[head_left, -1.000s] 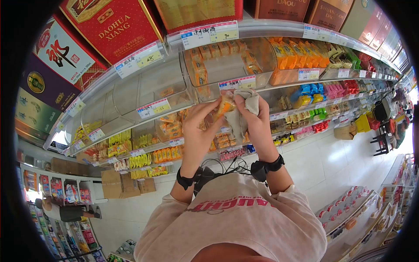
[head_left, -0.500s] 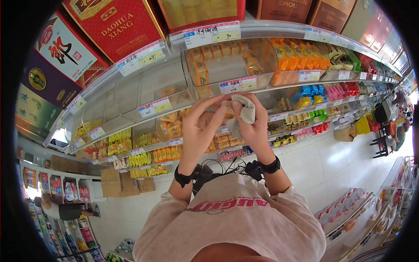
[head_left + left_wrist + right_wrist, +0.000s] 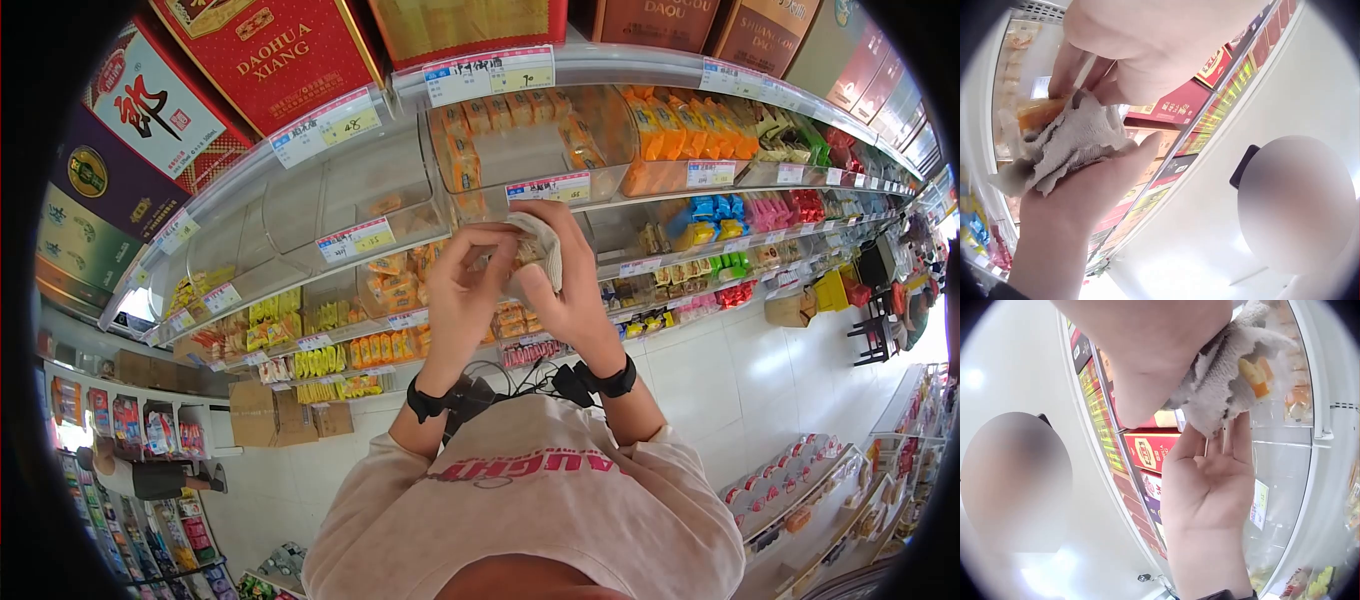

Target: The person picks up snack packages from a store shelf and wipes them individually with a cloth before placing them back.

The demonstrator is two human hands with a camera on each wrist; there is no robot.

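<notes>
The right hand [image 3: 568, 298] curls its fingers round a crumpled grey-white cloth [image 3: 1066, 147] wrapped about an orange snack packet [image 3: 1254, 378]. The left hand [image 3: 462, 292] pinches the packet's end between thumb and near-straight fingers [image 3: 1235, 439]. Both are held up before the front edge of the clear-binned shelf [image 3: 560, 190].

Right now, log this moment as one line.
left grip: pinches packet | right grip: holds cloth round packet | place: at snack shelf

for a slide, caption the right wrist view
Right hand grips a grey cloth around an orange packet; left hand touches it from below
</notes>
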